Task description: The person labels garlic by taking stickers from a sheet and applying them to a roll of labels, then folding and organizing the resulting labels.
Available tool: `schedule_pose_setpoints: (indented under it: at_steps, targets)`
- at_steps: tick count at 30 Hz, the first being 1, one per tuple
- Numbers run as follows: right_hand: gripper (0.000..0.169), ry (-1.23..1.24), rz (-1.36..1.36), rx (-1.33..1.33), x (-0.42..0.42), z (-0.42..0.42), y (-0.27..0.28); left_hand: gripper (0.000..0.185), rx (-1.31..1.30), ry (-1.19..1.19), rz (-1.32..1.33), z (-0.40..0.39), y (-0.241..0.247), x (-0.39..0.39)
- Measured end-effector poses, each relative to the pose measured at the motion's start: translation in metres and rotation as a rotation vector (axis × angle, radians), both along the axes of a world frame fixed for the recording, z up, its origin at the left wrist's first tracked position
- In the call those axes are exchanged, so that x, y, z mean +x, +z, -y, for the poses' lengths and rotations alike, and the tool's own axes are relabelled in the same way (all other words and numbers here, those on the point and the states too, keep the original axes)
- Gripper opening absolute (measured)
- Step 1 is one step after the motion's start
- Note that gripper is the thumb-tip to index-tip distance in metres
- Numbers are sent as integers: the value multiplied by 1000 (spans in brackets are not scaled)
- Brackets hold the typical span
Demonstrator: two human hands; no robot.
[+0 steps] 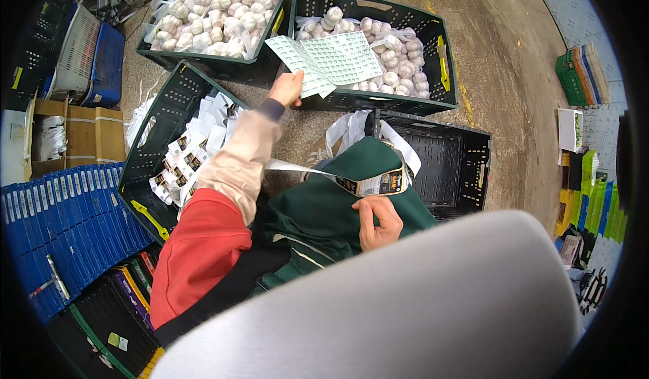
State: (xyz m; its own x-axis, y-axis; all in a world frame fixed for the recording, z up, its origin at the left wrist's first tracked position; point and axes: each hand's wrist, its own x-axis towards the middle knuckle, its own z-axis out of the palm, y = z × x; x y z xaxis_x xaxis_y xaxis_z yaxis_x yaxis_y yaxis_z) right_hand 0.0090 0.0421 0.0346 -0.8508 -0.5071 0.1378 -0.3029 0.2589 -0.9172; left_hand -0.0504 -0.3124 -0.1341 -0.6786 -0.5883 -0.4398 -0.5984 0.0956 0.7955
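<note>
My left hand (287, 89) grips the lower left corner of printed sticker sheets (350, 57), pale green and bent along a crease. The sheets lie partly over the crate of garlic bulbs (405, 67) on the right. My right hand (377, 222) is curled over the dark green cloth (314, 206) on my lap, with nothing visible in its fingers. Just above its fingertips, a strip of black-and-white printed labels (375, 184) lies across my lap. The strip's white backing runs left behind my forearm, towards a dark crate (152, 125) that holds a heap of similar labels (185, 156).
Another crate of garlic (215, 21) stands at the upper left. To the right of my lap is a black crate (438, 166). Folded blue crates (66, 222) and a cardboard box (94, 130) line the left side. A large grey blurred shape (385, 308) blocks the lower view.
</note>
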Motion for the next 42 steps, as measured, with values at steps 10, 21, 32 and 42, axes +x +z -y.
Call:
schedule_pose_setpoints:
  at_steps: [10,21,32,42]
  targets:
    - [10,37,-285,-28,-63,-10,59,20,-435,-484,-442,8,235,36]
    - [85,261,273,-565,-122,-11,156,19,118,-1252,-303,-72,398,24]
    - [36,-123,487,-421,-51,-89,14,18,460,-571,-483,-133,180,37]
    - [30,-249,485,-439,-54,-104,-17,29,310,-712,-412,-158,150,33]
